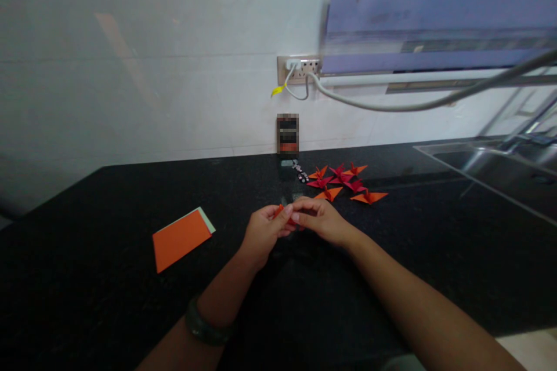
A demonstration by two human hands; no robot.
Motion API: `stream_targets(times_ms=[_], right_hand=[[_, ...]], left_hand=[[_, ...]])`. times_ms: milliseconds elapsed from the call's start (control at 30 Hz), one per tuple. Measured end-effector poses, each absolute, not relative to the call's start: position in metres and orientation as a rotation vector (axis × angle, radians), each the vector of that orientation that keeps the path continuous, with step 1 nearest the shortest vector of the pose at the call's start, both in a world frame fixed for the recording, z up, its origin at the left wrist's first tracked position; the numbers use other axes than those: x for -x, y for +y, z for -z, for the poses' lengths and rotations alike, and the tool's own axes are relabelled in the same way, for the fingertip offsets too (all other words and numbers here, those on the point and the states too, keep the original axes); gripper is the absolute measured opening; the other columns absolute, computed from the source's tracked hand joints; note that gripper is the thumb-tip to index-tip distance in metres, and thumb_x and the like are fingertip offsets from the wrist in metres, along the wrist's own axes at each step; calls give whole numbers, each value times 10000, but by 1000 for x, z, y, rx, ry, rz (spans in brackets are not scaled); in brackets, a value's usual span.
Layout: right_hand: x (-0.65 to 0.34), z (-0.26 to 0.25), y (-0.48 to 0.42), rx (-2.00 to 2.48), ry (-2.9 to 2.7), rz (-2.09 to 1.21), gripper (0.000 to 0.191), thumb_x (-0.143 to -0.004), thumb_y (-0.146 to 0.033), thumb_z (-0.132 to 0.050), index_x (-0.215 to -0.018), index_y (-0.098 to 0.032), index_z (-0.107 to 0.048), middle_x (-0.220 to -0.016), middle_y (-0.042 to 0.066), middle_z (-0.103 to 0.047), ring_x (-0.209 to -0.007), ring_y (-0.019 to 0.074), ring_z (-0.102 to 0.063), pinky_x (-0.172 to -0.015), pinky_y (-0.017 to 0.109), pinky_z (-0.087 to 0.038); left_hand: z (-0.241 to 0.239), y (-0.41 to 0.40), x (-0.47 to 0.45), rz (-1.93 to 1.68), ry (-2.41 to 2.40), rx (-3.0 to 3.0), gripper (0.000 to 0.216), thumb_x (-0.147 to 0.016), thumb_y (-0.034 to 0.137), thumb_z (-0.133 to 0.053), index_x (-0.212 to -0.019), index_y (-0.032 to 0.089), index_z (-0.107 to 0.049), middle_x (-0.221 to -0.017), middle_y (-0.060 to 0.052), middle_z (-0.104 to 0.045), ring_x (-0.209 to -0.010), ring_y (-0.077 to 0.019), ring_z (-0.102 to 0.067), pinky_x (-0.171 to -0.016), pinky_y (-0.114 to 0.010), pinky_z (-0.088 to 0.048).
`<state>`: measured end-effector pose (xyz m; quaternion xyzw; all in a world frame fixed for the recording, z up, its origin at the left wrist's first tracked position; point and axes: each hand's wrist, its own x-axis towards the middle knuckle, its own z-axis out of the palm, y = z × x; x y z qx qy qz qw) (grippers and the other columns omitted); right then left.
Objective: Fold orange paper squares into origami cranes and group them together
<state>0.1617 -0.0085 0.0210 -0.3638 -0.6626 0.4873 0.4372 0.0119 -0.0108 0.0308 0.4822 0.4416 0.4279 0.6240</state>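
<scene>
Between my fingertips is a small folded piece of orange paper (281, 207), mostly covered by the fingers, so its shape does not show. My left hand (266, 227) pinches it from the left. My right hand (319, 219) meets it from the right, thumb and fingers closed on the same paper. Several folded paper cranes (328, 193), orange and red, sit in a group on the counter just beyond my right hand. A stack of square paper (181, 240), orange on top with a pale green sheet showing beneath, lies to the left of my hands.
The black countertop (108, 197) runs along a tiled wall. Behind my hands a blurred dark box (288, 134) leans at the wall, with a patterned strap (300, 173) before it. A sink (487, 165) is at right; a cable (391, 107) hangs from the wall socket (299, 69).
</scene>
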Motion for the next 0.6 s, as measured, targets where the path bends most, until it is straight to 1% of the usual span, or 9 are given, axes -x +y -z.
stream_targets(times_ms=[167, 367, 600], right_hand=[[-161, -22, -9, 904, -1643, -1203, 217, -737, -324, -590, -873, -168, -654, -775, 18, -555, -690, 114, -524, -599, 234, -428], [-161, -21, -8, 909, -1665, -1194, 213, -741, -315, -587, -879, -165, -652, -789, 20, -562, -725, 122, -534, -643, 249, -429], [-161, -22, -8, 884, -1628, -1260, 225, -737, -336, -586, -868, -164, -647, -771, 13, -550, -679, 109, -522, -572, 225, -426]], left_hand=[[-31, -11, -12, -980, 1014, -1108, 325, -634, 405, -661, -746, 105, -601, -605, -21, -620, -546, -93, -588, -512, -176, -448], [-29, -10, -12, -974, 996, -1119, 321, -657, 404, -644, -751, 101, -596, -620, -25, -619, -550, -88, -587, -513, -172, -448], [-30, -11, -12, -977, 1003, -1115, 317, -651, 398, -650, -748, 102, -597, -604, -21, -615, -544, -88, -586, -507, -171, -444]])
